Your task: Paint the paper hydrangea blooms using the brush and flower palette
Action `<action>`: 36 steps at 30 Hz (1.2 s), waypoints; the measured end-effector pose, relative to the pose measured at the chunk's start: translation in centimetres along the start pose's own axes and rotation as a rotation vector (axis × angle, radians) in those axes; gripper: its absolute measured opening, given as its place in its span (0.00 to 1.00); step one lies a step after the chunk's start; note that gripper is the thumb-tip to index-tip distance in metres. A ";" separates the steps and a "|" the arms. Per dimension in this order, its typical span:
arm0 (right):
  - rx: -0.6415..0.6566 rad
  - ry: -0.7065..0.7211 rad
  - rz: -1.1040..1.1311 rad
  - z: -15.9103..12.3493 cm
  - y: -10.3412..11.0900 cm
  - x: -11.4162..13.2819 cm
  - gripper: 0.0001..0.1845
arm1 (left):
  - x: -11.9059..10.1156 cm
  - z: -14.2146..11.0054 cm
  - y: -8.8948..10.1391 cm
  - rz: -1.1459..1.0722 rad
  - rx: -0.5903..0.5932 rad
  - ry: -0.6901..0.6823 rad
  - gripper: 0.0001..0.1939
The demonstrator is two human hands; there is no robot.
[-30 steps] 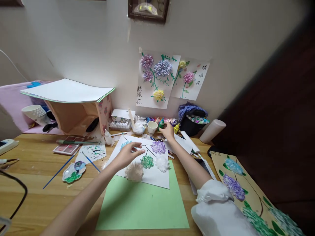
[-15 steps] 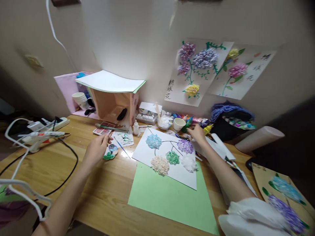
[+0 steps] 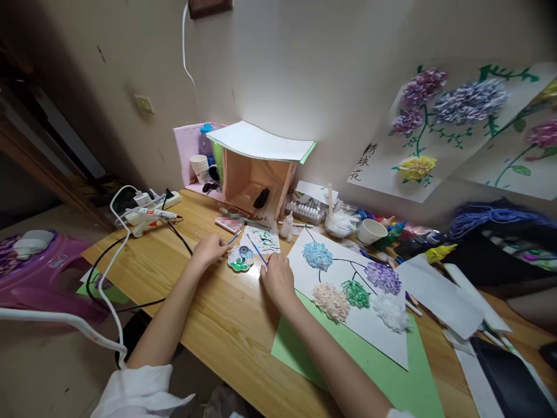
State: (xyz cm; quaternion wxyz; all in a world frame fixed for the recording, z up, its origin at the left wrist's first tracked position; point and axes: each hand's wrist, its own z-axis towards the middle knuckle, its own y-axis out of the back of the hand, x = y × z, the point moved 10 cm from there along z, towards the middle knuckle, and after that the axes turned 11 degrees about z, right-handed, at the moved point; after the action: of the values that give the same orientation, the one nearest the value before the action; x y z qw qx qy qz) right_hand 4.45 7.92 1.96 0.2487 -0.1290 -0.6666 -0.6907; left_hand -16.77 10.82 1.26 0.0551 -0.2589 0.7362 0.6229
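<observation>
A thin blue stick (image 3: 234, 237), apparently a paintbrush, juts from the pinched fingers of my left hand (image 3: 209, 252), at the left of a small flower-shaped paint palette (image 3: 246, 253). My right hand (image 3: 278, 280) has its fingers closed at the lower end of another blue paintbrush (image 3: 256, 248). That brush slants over the table between the palette and a white sheet (image 3: 383, 334) bearing fluffy blue, purple, green, cream and white flowers. Beyond the palette lies a paint-smeared paper (image 3: 263, 237). My right forearm crosses the green sheet (image 3: 391, 377) beneath the flower picture.
A white glue bottle (image 3: 287, 225), a paper cup (image 3: 372, 231) and a bowl of white scraps (image 3: 342, 223) line the back. An open box (image 3: 243, 174) stands by the wall. A glue gun (image 3: 150, 217) with cables lies left. Loose papers (image 3: 439, 296) are at right.
My view has turned left. My right hand has come from the paint bottles at the back right to the blue paintbrush near the palette. My left hand remains left of the palette.
</observation>
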 end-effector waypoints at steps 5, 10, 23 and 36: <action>0.031 -0.069 -0.065 1.7 -1.5 -0.5 0.14 | -0.5 -0.2 -1.2 0.043 0.049 -0.058 0.15; 0.080 -0.046 -0.073 1.8 -1.3 -0.6 0.12 | -0.4 0.0 -2.3 -0.009 0.064 -0.089 0.12; -0.159 0.092 0.853 2.7 8.6 -0.4 0.09 | 0.3 0.8 -3.8 -0.310 0.108 -0.087 0.15; -0.357 0.214 1.094 3.1 9.6 -2.1 0.16 | -0.5 0.4 -4.4 -0.462 0.164 -0.061 0.16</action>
State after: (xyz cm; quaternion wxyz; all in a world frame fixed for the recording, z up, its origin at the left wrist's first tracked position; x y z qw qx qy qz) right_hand 10.68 11.43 9.34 0.6095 -0.4238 -0.3478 -0.5727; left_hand -14.52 10.99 -2.54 0.2390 -0.3963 0.7036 0.5393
